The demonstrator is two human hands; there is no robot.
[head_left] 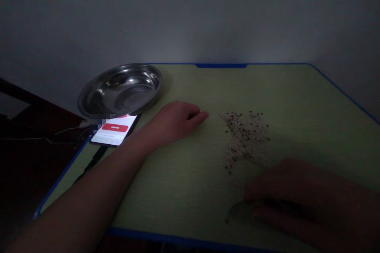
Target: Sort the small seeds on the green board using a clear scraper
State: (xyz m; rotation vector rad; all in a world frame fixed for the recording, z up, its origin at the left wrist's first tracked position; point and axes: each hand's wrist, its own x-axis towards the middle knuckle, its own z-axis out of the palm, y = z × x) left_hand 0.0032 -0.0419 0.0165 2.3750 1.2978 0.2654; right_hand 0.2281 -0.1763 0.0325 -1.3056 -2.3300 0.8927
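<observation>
"Where are the grains?"

"The pale grains (246,136), with dark bits (230,173) mixed in, lie thinly spread on the green table (184,189), between my two hands. Spread thin like that, I think the dark ones show better."

"And your hands?"

"My left hand (177,123) is near them, fingers curled, a small gap by the thumb. I can't tell if it holds anything. My right hand (292,189) is in shadow, so I can't tell there either."

"Why's the metal bowl (108,91) over there?"

"It's far left, by the bright phone (114,131), maybe to give the grains room."
</observation>
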